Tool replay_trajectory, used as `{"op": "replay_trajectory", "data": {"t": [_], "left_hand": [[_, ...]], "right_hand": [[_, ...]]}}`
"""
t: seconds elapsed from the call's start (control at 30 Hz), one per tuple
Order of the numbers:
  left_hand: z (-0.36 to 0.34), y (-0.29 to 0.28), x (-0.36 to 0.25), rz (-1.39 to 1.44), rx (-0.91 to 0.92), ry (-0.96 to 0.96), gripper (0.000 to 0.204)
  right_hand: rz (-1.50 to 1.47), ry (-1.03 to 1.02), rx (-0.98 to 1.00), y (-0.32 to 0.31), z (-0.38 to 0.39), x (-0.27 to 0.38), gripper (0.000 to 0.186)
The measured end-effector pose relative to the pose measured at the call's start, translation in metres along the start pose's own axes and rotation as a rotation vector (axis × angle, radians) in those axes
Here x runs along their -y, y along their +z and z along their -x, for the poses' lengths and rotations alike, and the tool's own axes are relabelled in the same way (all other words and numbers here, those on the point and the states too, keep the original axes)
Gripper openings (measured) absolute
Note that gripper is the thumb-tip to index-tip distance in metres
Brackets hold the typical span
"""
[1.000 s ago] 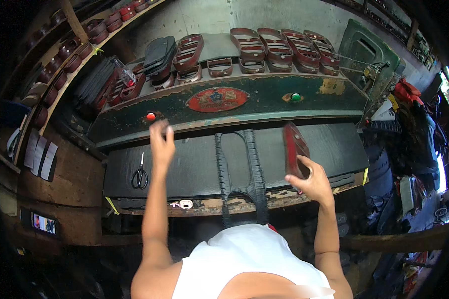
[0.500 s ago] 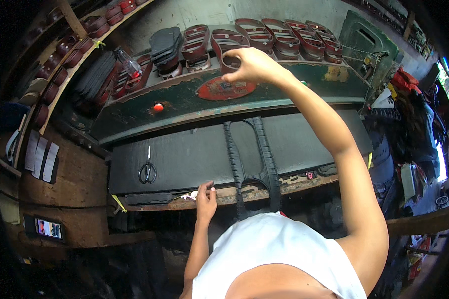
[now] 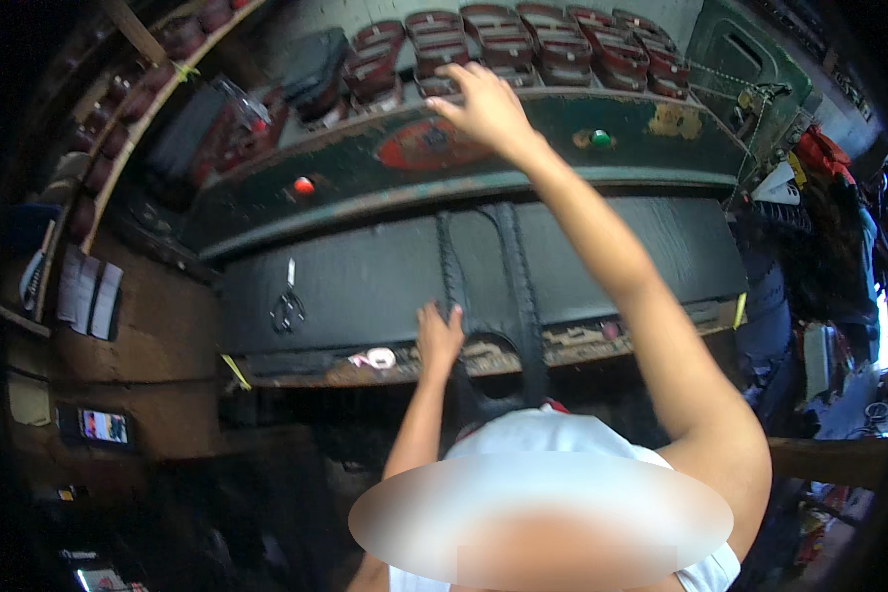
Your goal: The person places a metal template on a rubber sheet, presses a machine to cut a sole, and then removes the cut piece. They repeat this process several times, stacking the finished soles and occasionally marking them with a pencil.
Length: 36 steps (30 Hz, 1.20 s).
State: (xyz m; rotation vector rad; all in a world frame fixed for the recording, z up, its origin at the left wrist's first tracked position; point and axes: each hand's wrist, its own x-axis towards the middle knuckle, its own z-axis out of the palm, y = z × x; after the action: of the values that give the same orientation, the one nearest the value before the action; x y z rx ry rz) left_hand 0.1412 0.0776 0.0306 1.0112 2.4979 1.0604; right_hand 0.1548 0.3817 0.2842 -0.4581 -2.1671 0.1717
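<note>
Head view: left hand (image 3: 439, 338) is at the bench's front edge, fingers loosely extended, beside a black frame (image 3: 525, 296); contact cannot be told. The frame lies across the dark mat (image 3: 365, 286) and over the front edge. Scissors (image 3: 287, 311) lie on the mat's left part. Beyond stands a worn green beam (image 3: 237, 202) with red and green buttons. Right hand (image 3: 488, 113), fingers parted, grip not visible, is before red-brown dies (image 3: 562, 75) lined up above the beam. Pale wall (image 3: 316, 12) behind.
</note>
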Motion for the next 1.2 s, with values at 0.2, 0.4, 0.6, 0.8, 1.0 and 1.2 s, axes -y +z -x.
{"op": "replay_trajectory", "data": {"t": [0.2, 0.4, 0.6, 0.8, 1.0, 1.2], "left_hand": [[-0.022, 0.014, -0.006, -0.084, 0.108, -0.188, 0.074], [-0.047, 0.009, 0.006, 0.132, 0.273, -0.319, 0.055], [-0.017, -0.006, 0.014, 0.452, 0.251, -0.134, 0.037], [0.057, -0.030, 0.044, 0.354, 0.262, -0.027, 0.035], [0.154, -0.032, 0.102, 0.279, 0.194, 0.044, 0.033], [0.217, -0.036, 0.138, 0.300, 0.141, 0.063, 0.031]], "right_hand": [[0.070, 0.935, 0.436, 0.028, 0.220, 0.007, 0.067], [0.020, 1.022, 0.543, 0.070, 0.241, -0.022, 0.079], [-0.083, 1.045, 0.605, 0.053, 0.248, -0.012, 0.073], [-0.102, 0.999, 0.536, 0.024, 0.301, 0.047, 0.072], [-0.025, 0.956, 0.444, 0.005, 0.392, 0.124, 0.066], [-0.080, 0.981, 0.427, -0.014, 0.449, 0.173, 0.067]]}}
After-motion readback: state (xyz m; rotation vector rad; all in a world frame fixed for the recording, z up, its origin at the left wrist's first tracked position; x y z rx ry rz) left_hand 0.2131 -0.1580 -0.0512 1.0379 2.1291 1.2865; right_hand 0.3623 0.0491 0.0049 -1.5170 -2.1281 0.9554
